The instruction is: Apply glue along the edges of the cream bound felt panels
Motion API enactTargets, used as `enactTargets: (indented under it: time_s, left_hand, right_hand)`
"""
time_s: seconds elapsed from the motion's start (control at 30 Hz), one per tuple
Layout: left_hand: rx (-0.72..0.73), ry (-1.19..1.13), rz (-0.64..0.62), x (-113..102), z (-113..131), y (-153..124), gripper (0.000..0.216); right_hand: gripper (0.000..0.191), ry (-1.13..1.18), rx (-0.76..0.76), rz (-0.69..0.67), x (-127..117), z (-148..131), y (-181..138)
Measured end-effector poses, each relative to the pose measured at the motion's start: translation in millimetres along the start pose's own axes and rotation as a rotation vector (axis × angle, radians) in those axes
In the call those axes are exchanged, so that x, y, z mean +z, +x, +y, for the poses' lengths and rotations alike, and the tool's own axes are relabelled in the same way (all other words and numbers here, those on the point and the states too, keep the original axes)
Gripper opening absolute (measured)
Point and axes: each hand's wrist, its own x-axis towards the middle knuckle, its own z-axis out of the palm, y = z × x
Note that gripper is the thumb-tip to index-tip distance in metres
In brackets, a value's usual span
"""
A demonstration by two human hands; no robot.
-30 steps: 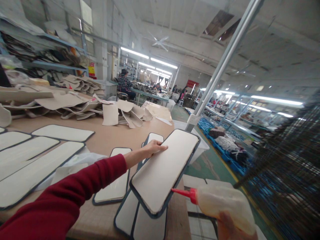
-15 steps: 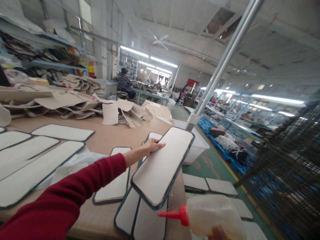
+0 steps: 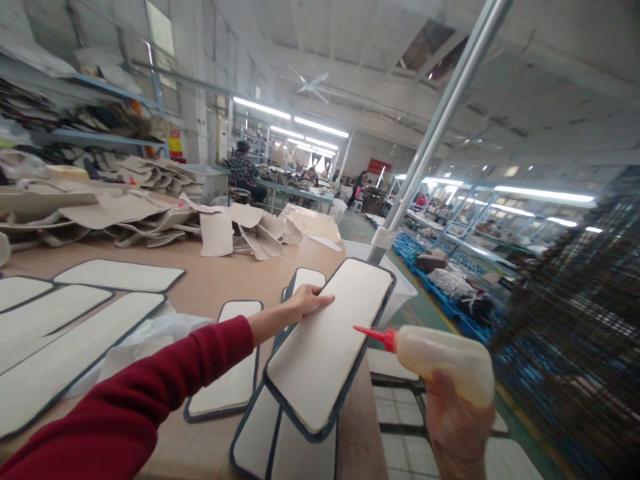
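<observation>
a factory floor: long worktables (image 3: 220, 280), stacked cut panels (image 3: 115, 210), strip lights (image 3: 300, 122), distant workers (image 3: 243, 170)

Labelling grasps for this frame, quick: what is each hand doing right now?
Left hand: grips the edge of the white, dark-trimmed oblong panel.
Right hand: closed on the translucent squeeze bottle with red nozzle.

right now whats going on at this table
A person in a red sleeve holds a white, dark-edged panel tilted up off the workbench with the left hand. The right hand grips a squeeze bottle, its red nozzle pointing at the panel's right edge. More panels lie flat on the bench, and beige cut pieces are heaped behind. Other workers sit far back.
</observation>
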Motion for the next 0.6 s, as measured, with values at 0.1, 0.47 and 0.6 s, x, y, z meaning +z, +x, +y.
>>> enactTargets:
  time_s: [0.1,0.47,0.6]
  left_hand:
    - [0.035,0.023,-0.049,4.9,-1.1,-0.8,0.038]
    - [0.027,-0.05,-0.505,4.8,-3.1,8.6,0.039]
    - [-0.013,-0.034,-0.531,14.5,-4.9,18.2,0.039]
  right_hand:
    - [0.069,-0.055,-0.024,0.032,4.4,9.9,12.8]
    - [0.072,-0.123,-0.012,0.104,-18.8,17.2,0.9]
    - [0.074,-0.392,0.052,0.113,-39.0,24.4,-50.8]
